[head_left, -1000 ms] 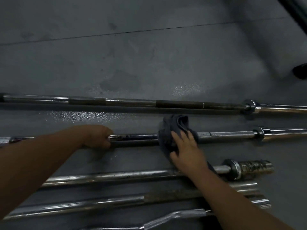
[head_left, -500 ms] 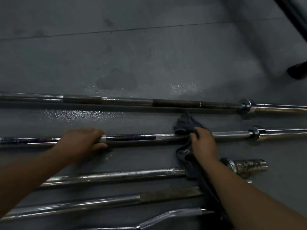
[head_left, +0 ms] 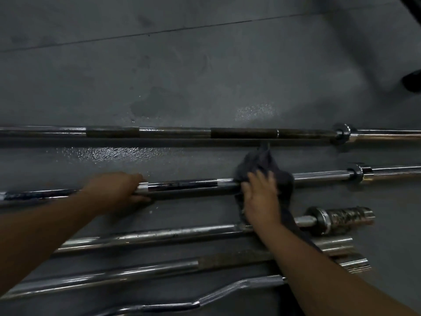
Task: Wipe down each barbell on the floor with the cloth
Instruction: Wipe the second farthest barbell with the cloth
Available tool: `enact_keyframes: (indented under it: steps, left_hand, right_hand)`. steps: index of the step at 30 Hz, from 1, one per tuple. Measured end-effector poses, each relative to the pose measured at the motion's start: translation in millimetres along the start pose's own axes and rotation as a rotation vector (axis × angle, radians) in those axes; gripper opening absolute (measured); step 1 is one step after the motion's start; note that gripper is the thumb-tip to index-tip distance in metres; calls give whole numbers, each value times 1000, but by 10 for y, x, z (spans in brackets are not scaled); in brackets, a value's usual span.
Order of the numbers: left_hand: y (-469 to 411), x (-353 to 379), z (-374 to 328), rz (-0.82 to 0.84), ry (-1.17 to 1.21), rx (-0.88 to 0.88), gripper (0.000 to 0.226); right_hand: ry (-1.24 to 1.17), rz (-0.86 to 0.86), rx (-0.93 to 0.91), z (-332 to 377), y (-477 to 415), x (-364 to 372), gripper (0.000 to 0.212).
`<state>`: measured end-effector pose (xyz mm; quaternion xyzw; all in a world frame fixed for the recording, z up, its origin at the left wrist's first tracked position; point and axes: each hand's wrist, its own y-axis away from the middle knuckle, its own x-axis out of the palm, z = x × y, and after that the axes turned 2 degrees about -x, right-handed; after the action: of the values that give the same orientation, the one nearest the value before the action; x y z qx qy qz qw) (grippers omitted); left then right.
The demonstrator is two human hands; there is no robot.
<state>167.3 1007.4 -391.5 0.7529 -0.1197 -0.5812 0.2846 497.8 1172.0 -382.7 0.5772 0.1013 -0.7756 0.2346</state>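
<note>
Several steel barbells lie side by side on the dark floor. My left hand (head_left: 118,190) grips the second barbell (head_left: 193,185) from above, thumb under the shaft. To its right, my right hand (head_left: 262,197) presses a dark grey cloth (head_left: 282,179) onto the same shaft with spread, fairly straight fingers. The cloth bunches over the bar and trails back under my forearm. The far barbell (head_left: 182,132) lies beyond it. Nearer to me lies a third barbell (head_left: 159,234) with a rusty sleeve (head_left: 346,216), then a fourth barbell (head_left: 114,272).
A bent curl bar (head_left: 227,290) lies closest to me at the bottom. Wet patches glisten on the floor (head_left: 102,153) between the two far bars. A dark object (head_left: 412,80) sits at the right edge. Bare floor stretches beyond the far barbell.
My right hand slid the cloth right along the second barbell, then a little back left; its fingers went from curled around the cloth to spread flat. My left hand stayed on the shaft.
</note>
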Motion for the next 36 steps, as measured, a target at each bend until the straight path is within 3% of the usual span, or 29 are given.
enact_keyframes:
  steps: [2, 4, 7, 9, 12, 14, 16, 18, 20, 23, 26, 29, 31, 34, 36]
  left_hand:
    - [-109, -152, 32, 231, 162, 25, 55]
    - [-81, -168, 18, 179, 159, 17, 49]
    - [108, 32, -47, -167, -61, -63, 40]
    - [93, 124, -43, -145, -117, -59, 39]
    - [52, 61, 36, -18, -128, -62, 39]
    - [69, 61, -18, -65, -110, -51, 39]
    - [146, 57, -64, -180, -63, -31, 40]
    - [198, 158, -70, -323, -16, 19, 43]
    - [234, 188, -75, -357, -27, 30, 44]
    - [176, 115, -91, -158, -98, -28, 41]
    - [-31, -76, -40, 149, 53, -74, 34]
    - [-132, -183, 7, 259, 159, -80, 32]
    - [20, -156, -49, 137, 90, -106, 36]
    - [293, 46, -112, -179, -68, -112, 43]
    - [266, 55, -59, -106, -63, -92, 47]
  right_hand:
    - [-38, 152, -231, 279, 111, 95, 41]
    - [-36, 225, -302, 156, 26, -30, 43]
    - [-53, 52, -13, -382, -143, -223, 43]
    - [-13, 7, 127, -375, -98, -225, 39]
    - [-8, 132, -59, 86, 11, -19, 36]
    - [-31, 232, -208, 127, -23, -85, 38]
    - [-56, 172, -129, -135, -149, -226, 37]
    - [-32, 62, 80, -392, -210, -318, 35]
    - [-13, 64, 117, -305, -163, -253, 45]
    - [26, 152, -46, -95, -81, -113, 40]
    - [27, 250, -183, -290, -237, -281, 36]
    - [-28, 220, -111, -387, -317, -296, 33]
    - [-12, 187, -110, -383, -260, -212, 34]
    - [70, 259, -205, -614, -224, -312, 39]
    - [85, 190, -92, -612, -223, -363, 41]
